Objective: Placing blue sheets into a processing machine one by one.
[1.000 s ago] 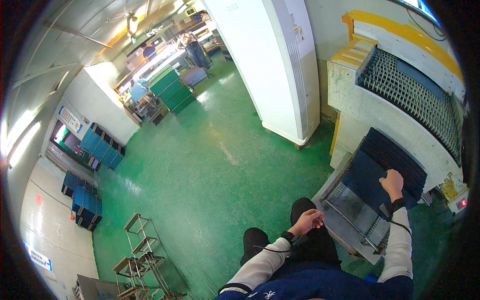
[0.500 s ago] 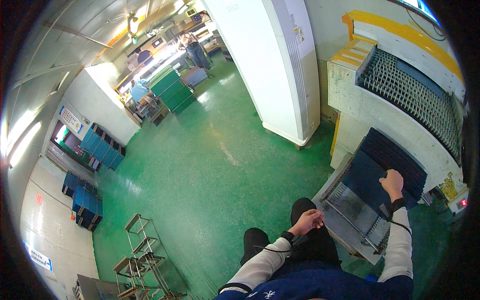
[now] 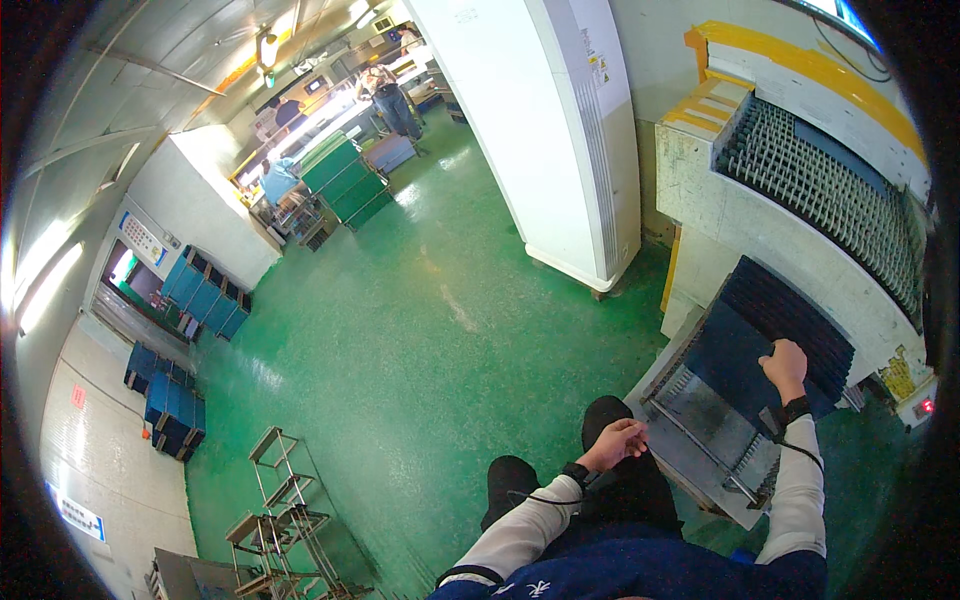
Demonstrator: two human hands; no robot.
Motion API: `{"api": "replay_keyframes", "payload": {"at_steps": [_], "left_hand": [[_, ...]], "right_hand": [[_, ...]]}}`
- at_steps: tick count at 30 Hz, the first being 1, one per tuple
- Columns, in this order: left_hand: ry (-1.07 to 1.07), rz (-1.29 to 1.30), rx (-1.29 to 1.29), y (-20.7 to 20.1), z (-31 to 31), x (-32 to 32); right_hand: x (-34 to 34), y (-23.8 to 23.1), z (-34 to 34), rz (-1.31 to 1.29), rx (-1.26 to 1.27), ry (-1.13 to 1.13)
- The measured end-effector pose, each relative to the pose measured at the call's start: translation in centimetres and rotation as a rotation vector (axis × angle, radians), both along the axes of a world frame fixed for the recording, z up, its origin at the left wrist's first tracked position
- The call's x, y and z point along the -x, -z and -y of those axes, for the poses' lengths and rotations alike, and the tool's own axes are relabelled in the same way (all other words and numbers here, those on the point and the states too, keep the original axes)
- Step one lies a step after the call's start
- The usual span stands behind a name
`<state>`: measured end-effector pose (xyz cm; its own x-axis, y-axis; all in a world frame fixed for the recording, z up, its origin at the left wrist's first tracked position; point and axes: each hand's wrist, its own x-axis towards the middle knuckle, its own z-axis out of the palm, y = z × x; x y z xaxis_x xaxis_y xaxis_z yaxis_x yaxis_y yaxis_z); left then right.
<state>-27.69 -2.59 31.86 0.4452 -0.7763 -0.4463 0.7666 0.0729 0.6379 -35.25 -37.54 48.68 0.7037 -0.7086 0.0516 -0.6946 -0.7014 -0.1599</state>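
The left hand [image 3: 615,446] lies over the person's knee just left of the metal rack [image 3: 702,450], its fingers drawn narrow; no object shows in it, though I cannot tell whether the curl hides something small. The rack slopes beside the knee, with a rod across its near part and comb-like teeth along its sides. Over its far half, the right hand [image 3: 784,368] is closed on the upper edge of the dark blue front panel [image 3: 728,345], which leans in the rack before a close row of similar panels [image 3: 790,312]

For good handling here, I judge that the grip should stay on the edge, away from the flat face, and that the front panel should be kept in line with the teeth so that it does not twist or scrape its neighbour. Tight spacing makes dragging two at once a real risk; the left hand could steady the free edge

Beyond the rack stands a pale machine [image 3: 800,215] with a bed of grey toothed rollers; farther off, left of the rack, come a tall white cabinet [image 3: 570,140] and a green stack [image 3: 345,180]
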Motion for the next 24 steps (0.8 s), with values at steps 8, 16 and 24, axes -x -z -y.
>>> {"api": "replay_keyframes", "payload": {"at_steps": [8,16,24], "left_hand": [[0.002,-0.004,0.002,0.23,-0.08,-0.03],[-0.013,-0.016,0.004,0.24,-0.07,0.0],[-0.011,-0.009,0.013,0.58,-0.12,0.0]], "right_hand": [[-0.09,0.12,-0.03,-0.007,0.008,-0.01],[-0.03,-0.02,-0.03,-0.013,-0.01,-0.003],[0.08,-0.07,-0.25,0.011,0.012,-0.009]]}}
